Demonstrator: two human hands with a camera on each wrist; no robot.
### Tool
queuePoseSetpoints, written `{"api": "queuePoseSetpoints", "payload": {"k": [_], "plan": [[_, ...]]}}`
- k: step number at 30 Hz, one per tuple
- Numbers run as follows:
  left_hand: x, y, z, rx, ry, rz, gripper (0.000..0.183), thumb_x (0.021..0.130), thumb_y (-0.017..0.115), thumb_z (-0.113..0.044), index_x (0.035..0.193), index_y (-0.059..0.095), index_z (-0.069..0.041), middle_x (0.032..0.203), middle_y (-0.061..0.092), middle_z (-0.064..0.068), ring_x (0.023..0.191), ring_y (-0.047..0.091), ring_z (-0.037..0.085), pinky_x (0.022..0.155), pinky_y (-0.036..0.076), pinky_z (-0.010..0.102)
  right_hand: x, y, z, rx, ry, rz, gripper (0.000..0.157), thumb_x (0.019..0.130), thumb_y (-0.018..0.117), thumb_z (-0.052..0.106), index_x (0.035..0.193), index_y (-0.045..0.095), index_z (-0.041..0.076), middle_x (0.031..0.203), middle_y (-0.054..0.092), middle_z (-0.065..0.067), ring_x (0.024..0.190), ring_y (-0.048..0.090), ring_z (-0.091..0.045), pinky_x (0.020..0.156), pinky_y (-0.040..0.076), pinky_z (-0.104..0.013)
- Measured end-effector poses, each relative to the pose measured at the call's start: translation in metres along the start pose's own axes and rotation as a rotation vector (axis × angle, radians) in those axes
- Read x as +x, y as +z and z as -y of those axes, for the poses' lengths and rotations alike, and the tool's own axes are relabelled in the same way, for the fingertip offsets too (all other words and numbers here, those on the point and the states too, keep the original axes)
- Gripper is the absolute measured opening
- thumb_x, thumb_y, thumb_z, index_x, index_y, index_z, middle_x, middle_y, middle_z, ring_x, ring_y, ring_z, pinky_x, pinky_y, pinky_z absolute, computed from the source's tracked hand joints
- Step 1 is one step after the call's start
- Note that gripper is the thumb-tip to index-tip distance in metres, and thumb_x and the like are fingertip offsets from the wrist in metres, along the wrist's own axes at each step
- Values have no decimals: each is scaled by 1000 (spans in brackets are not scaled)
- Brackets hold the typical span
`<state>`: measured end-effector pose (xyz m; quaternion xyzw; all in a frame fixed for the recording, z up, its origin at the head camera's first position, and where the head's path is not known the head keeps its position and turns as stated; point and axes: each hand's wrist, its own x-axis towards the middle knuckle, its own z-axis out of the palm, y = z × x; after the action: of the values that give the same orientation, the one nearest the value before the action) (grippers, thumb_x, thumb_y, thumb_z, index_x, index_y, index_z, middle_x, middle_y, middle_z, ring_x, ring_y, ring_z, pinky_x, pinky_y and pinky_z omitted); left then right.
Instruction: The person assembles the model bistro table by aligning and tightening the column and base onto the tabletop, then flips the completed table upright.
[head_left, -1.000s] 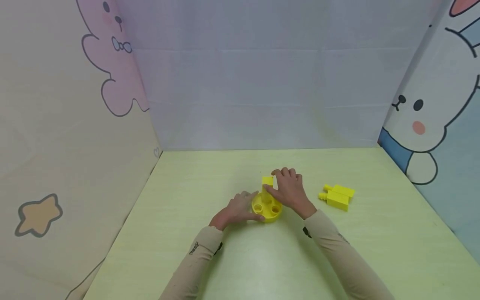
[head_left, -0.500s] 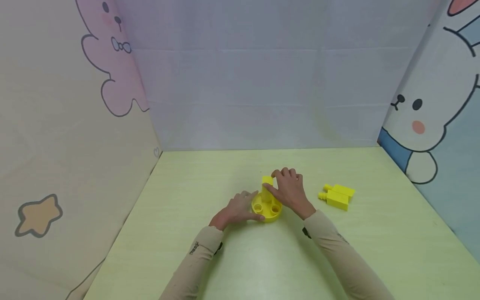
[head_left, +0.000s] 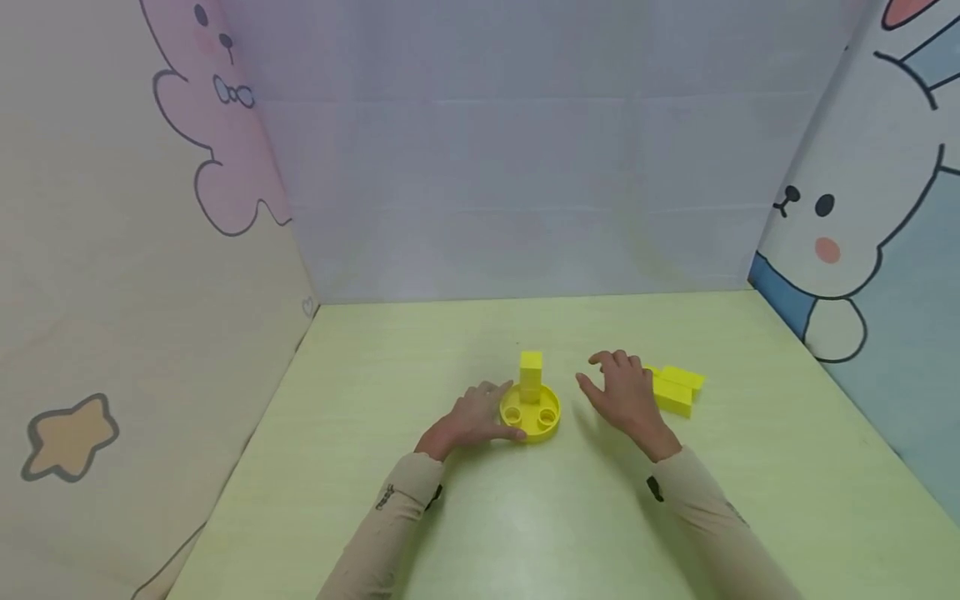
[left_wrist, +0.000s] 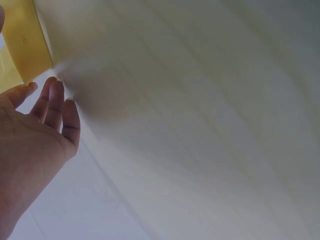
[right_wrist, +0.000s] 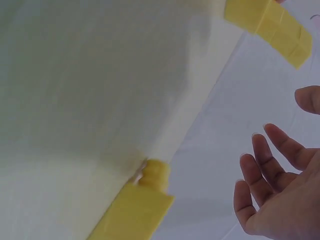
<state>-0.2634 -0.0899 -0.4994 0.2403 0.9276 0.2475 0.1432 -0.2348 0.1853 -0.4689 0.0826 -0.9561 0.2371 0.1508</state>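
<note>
In the head view a round yellow base [head_left: 531, 429] with round sockets lies on the table. A yellow square block [head_left: 531, 368] stands upright on its back part. My left hand [head_left: 474, 417] grips the base's left side, thumb in front and fingers behind; the left wrist view shows the hand [left_wrist: 37, 135] at the yellow base wall [left_wrist: 25, 42]. Fingers spread and holding nothing, my right hand [head_left: 626, 400] hovers right of the base. Beside it lie two loose yellow blocks [head_left: 673, 396] with knobbed ends, partly hidden by that hand; one block [right_wrist: 132, 212] shows in the right wrist view.
The pale green table [head_left: 375, 350] runs back to a plain pale cloth wall [head_left: 480, 200]. Cloth side walls with cartoon figures [head_left: 832, 225] close in the left and right. The loose blocks lie side by side, touching or nearly so.
My right hand has let go of the upright block and moved right, close to the loose blocks. The upright block stays standing on the base. My left hand keeps its hold.
</note>
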Motion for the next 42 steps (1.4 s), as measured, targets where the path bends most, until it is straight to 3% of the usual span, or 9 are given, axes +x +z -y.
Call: {"api": "queuePoseSetpoints", "payload": {"k": [5,10,15,23,42], "plan": [[2,1,1,-1,3,3,101,86,78,-58,162,34,-9,149,46,20,127,47,37,104,41,56,-26,-21,-44,11,97,-34,40,101,64,29,121,63,-5,117,59,-29,105,50,-52,83,37,-67],[2,2,2,11,1,0,101,85,78,-58,162,35,-8,148,47,20,127,48,37,103,42,56,-44,-39,-77,-27,219,21,45,102,61,30,125,58,-9,122,51,-37,110,43,-58,85,34,-70],[2,3,3,11,-8,2,101,85,78,-59,162,34,-10,148,47,19,127,48,37,104,42,56,-51,-51,-96,-75,265,99,48,101,61,28,126,54,-13,118,50,-40,105,42,-58,81,35,-71],[3,4,3,16,-7,-2,102,84,79,-58,162,35,-8,147,48,20,126,48,37,102,42,56,-49,-54,-100,-53,279,183,50,98,60,27,129,49,-11,113,52,-36,103,43,-56,80,37,-67],[5,5,4,-6,-13,-8,102,84,79,-59,163,34,-11,147,47,19,125,48,36,104,42,55,-49,-56,-101,-118,243,190,54,95,66,25,128,47,-13,118,48,-42,106,41,-60,81,37,-71]]}}
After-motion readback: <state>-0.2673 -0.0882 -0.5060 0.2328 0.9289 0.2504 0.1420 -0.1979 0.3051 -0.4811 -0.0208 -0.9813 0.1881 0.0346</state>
